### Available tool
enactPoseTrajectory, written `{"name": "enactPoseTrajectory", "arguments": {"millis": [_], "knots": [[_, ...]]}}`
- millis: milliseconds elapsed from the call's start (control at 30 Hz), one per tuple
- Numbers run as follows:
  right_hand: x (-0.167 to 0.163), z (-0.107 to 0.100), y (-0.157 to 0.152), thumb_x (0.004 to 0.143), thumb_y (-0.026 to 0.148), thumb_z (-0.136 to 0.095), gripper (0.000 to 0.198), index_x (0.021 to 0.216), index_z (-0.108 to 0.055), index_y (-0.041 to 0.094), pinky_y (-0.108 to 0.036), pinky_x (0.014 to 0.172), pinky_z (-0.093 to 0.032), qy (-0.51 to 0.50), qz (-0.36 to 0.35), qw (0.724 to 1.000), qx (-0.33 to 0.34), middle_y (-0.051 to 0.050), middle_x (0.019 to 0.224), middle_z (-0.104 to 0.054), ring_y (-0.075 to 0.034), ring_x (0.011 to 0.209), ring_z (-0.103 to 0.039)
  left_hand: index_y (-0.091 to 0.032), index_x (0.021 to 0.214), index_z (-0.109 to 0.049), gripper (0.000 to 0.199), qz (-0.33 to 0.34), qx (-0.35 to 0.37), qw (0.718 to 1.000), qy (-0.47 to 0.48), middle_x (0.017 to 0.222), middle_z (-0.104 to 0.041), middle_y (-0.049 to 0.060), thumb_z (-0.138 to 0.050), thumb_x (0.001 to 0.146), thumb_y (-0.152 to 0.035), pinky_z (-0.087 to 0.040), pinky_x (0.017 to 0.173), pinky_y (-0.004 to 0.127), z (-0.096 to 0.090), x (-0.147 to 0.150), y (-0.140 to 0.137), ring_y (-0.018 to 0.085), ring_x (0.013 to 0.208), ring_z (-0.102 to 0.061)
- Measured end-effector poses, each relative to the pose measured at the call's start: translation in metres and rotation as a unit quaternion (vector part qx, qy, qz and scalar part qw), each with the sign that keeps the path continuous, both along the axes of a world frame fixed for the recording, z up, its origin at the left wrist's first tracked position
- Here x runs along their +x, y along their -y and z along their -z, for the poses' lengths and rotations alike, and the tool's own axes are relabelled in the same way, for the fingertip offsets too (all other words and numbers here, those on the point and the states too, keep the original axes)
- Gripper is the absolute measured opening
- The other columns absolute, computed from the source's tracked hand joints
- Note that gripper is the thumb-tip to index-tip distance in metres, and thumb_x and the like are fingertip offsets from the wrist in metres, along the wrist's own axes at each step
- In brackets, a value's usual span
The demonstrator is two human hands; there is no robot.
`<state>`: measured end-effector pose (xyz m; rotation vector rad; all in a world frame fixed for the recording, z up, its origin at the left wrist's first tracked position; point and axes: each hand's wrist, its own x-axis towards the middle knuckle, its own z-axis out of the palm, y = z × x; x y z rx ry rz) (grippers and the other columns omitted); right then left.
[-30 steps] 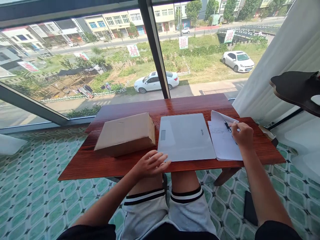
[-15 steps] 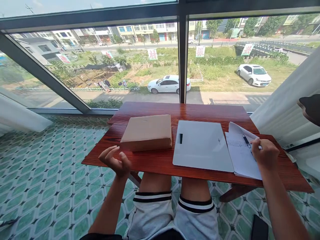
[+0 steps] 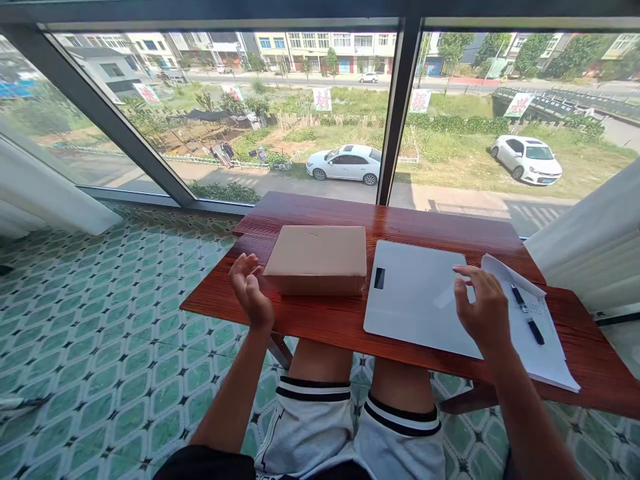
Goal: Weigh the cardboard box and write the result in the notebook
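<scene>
- The left hand [image 3: 250,291] hovered at the near left corner of the cardboard box [image 3: 317,259], palm turned toward the box, fingers loosely spread and gripping nothing; whether it touched the box could not be told.
- The right hand [image 3: 483,312] hung over the right part of the flat white scale [image 3: 417,297], fingers apart and empty.
- The scale lay flat on the red wooden table [image 3: 325,321], just right of the box, its dark display window on its left side.
- To the right of the scale lay an open notebook [image 3: 537,333] with a black pen [image 3: 527,322] resting on its page.
- Beyond the table stood a large window [image 3: 320,100], with white cars parked outside.
</scene>
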<state>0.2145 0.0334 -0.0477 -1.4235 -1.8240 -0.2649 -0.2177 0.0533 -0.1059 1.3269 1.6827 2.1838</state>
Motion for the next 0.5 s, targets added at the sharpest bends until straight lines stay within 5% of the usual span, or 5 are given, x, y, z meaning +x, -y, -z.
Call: {"name": "enactPoseTrajectory", "arguments": {"millis": [233, 333, 500], "knots": [[-0.129, 0.004, -0.022, 0.101, 0.058, -0.039, 0.064, 0.15, -0.046, 0.018, -0.049, 0.105, -0.056, -0.239, -0.137, 0.943, -0.187, -0.015, 0.15, -0.051, -0.027, 0.134, -0.054, -0.018, 0.148, -0.043, 0.072, 0.09, -0.024, 0.995, -0.019, 0.148, -0.054, 0.019, -0.04, 0.095, -0.067, -0.038, 0.12, 0.046, 0.008, 0.003, 0.001, 0.027, 0.14, -0.051], [-0.147, 0.012, -0.035, 0.099, 0.066, -0.038, 0.074, 0.154, -0.042, 0.017, -0.051, 0.11, -0.053, -0.28, -0.157, 0.928, -0.187, -0.016, 0.156, -0.044, -0.029, 0.142, -0.048, -0.018, 0.149, -0.043, 0.078, 0.112, -0.033, 0.992, -0.039, 0.152, -0.05, 0.02, -0.042, 0.093, -0.072, -0.035, 0.121, 0.047, 0.009, 0.003, 0.001, 0.029, 0.144, -0.047], [-0.15, 0.02, -0.04, 0.093, 0.076, -0.044, 0.085, 0.151, -0.048, 0.014, -0.045, 0.104, -0.059, -0.3, -0.195, 0.913, -0.195, -0.018, 0.152, -0.049, -0.028, 0.135, -0.056, -0.021, 0.149, -0.045, 0.081, 0.116, -0.057, 0.99, -0.048, 0.154, -0.048, 0.019, -0.046, 0.09, -0.076, -0.04, 0.118, 0.045, 0.01, 0.003, 0.002, 0.03, 0.143, -0.048]]}}
